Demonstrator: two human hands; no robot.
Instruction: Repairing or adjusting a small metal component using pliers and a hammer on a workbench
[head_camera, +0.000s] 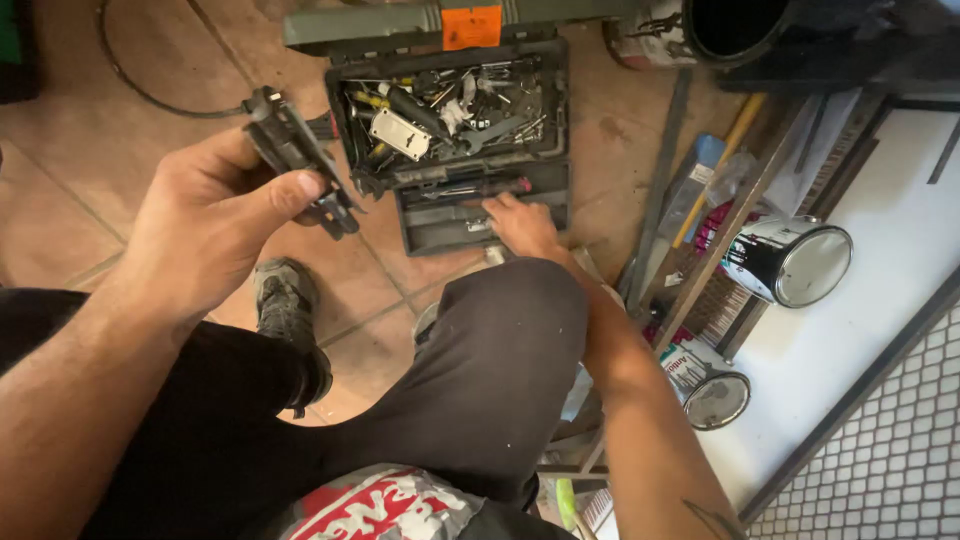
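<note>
Left hand (215, 225) upper left of frame, fingers wrapped around a dark metal tool (295, 155), thumb pressed on it. Right hand (522, 225) at centre, fingers spread down into the toolbox (450, 140) front tray. Toolbox sits open on the tiled floor (100, 170), paint cans (790, 260) at right

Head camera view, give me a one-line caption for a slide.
Left hand holds a dark metal tool while right hand reaches into an open toolbox on the tiled floor.

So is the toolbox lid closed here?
No, the toolbox lies open on the floor, tools showing inside, with the right hand reaching into its front tray.
</note>
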